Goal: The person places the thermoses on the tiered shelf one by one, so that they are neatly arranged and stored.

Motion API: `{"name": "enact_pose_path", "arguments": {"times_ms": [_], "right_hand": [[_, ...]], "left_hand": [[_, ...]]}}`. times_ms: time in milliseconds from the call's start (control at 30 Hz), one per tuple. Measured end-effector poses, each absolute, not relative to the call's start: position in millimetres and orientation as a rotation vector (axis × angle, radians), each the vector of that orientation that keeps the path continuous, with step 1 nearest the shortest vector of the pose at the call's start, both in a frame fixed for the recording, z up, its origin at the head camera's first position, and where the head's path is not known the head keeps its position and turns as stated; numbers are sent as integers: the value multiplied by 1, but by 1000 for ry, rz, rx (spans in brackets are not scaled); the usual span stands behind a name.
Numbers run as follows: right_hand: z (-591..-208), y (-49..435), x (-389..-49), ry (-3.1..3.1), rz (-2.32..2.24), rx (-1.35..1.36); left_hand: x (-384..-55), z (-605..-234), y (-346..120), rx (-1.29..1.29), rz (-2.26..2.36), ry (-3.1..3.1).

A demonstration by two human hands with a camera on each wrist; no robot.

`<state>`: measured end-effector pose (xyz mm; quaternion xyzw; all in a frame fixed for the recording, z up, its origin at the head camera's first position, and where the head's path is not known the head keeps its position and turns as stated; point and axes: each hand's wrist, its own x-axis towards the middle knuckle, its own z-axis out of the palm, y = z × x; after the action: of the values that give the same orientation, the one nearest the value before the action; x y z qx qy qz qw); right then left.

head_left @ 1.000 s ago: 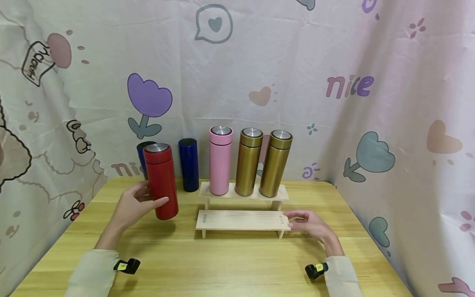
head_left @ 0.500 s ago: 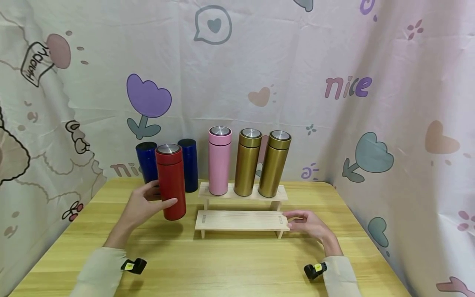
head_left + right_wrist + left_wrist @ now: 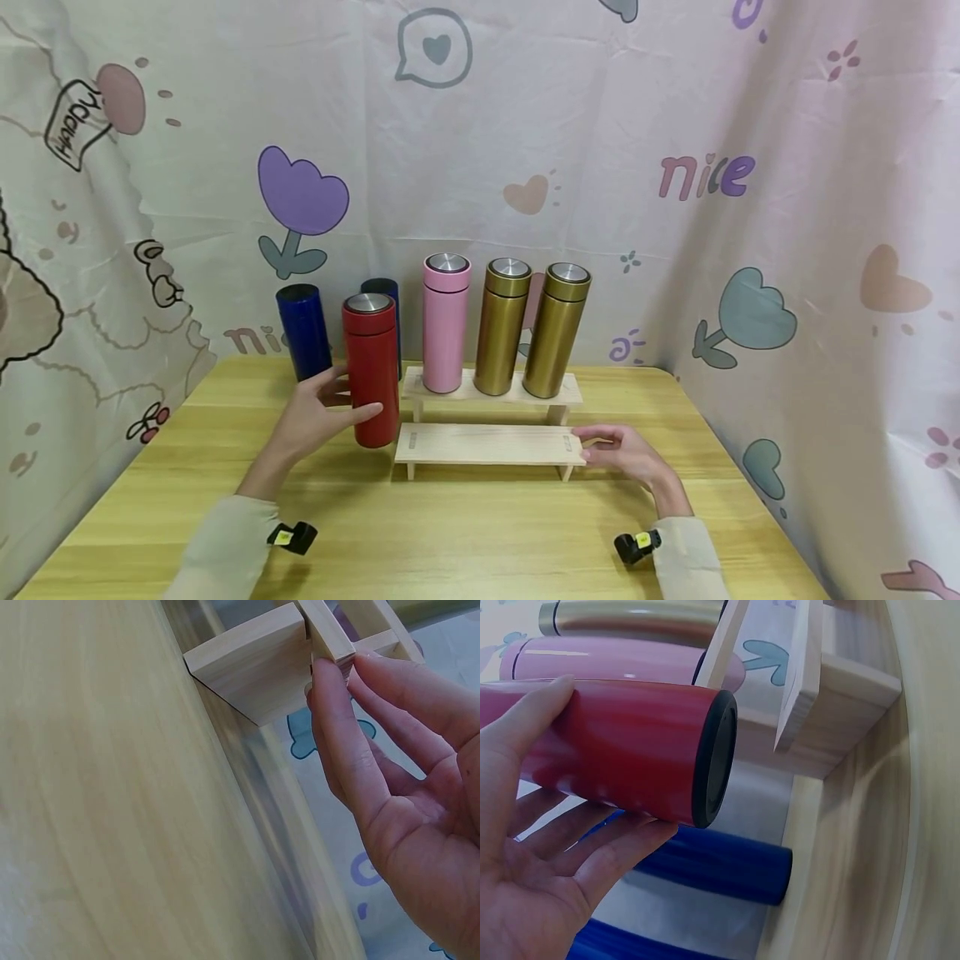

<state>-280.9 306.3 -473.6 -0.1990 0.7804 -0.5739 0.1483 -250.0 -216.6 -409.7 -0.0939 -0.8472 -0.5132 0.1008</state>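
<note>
My left hand grips a red thermos bottle with a silver lid top, thumb on one side and fingers on the other. It is upright and held off the table, just left of the low front wooden shelf; its black base shows in the left wrist view. At the shelf's right end, my right hand pinches the board's edge between thumb and fingers, seen closer in the right wrist view. The shelf's top board carries nothing.
On the taller rear shelf stand a pink bottle, a gold bottle and another gold bottle, slightly leaning in view. A blue bottle and a second blue bottle, partly hidden, stand behind the red one. A patterned curtain closes the back.
My left hand has carried the red bottle to the right, towards the front shelf's left end. The left blue bottle is now uncovered, the other partly covered. My right hand stays put.
</note>
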Motion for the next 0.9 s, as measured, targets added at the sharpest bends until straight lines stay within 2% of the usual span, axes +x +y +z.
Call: {"name": "enact_pose_path", "arguments": {"times_ms": [900], "right_hand": [[-478, 308, -279, 2262, -1646, -552]], "left_hand": [[-250, -406, -183, -423, -1562, -2449]]}}
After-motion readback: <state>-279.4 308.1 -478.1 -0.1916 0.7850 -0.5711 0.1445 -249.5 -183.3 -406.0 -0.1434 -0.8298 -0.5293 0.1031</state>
